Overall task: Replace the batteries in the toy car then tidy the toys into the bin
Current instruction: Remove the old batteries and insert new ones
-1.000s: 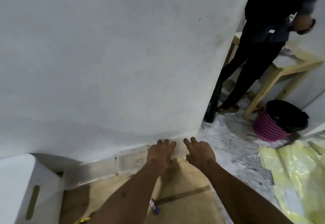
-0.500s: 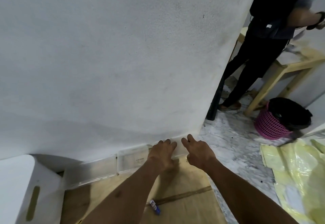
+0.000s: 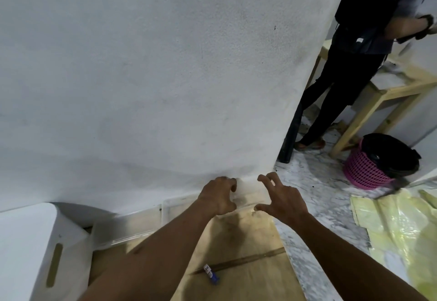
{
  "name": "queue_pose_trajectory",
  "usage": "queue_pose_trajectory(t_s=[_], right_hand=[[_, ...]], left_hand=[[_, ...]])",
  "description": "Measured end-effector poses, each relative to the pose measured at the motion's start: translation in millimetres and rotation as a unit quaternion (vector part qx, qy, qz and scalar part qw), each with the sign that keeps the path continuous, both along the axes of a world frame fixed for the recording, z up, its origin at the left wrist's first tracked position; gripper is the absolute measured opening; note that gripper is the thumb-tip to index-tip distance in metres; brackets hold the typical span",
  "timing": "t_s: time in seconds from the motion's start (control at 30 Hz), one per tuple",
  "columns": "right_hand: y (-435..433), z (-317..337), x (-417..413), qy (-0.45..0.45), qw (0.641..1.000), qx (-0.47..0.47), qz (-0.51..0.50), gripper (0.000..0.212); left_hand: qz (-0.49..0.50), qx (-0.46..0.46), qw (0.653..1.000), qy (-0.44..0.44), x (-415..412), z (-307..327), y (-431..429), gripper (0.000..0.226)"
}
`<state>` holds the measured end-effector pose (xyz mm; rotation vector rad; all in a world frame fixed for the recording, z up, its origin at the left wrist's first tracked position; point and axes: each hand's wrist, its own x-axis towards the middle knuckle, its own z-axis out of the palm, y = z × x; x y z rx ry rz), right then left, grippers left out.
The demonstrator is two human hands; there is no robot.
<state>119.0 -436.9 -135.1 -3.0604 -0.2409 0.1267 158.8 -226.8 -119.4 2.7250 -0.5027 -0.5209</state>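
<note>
A clear plastic bin [image 3: 179,208] lies on its side against the foot of the white wall. My left hand [image 3: 218,194] hovers at its right end with the fingers curled like a claw and a gap between fingers and thumb. My right hand [image 3: 282,197] is just to the right of it, fingers spread, holding nothing. A small blue and white battery [image 3: 211,274] lies on the brown cardboard [image 3: 250,241] between my forearms. No toy car is in view.
A white box with a slot handle [image 3: 47,253] stands at the left. Another person in dark clothes [image 3: 343,76] stands at the right by a wooden table [image 3: 383,97]. A pink basket with a black bag [image 3: 371,166] and yellow plastic sheeting [image 3: 397,229] lie on the marble floor.
Both hands were flat against the clear bin at the wall. They have since lifted and curled into claws, and the right hand has shifted a little to the right.
</note>
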Motion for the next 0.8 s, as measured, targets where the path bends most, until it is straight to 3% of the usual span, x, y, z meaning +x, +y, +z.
queue_pose_trajectory(t_s=[0.13, 0.27, 0.43, 0.67, 0.8], right_hand=[[-11.7, -10.7, -13.9, -0.063, 0.995, 0.063, -0.054, 0.065], [-3.2, -24.6, -27.4, -0.186, 0.970, 0.137, 0.069, 0.031], [25.0, -27.8, 1.2, -0.220, 0.950, 0.042, 0.219, 0.032], [45.9, -33.9, 44.7, -0.164, 0.918, -0.070, 0.353, 0.021], [55.5, -37.8, 46.2, -0.113, 0.926, -0.024, 0.359, 0.051]], left_hand=[[0.003, -0.001, 1.000, -0.014, -4.8, 2.7, 0.7, 0.038], [0.031, -0.010, 0.999, -0.035, -4.2, 11.4, 1.1, 0.036], [0.061, -0.021, 0.995, -0.072, -4.8, 11.5, 4.1, 0.035], [0.096, -0.052, 0.990, -0.086, -5.0, 5.7, 11.5, 0.038], [0.094, -0.044, 0.991, -0.088, -5.3, 10.4, 9.3, 0.024]])
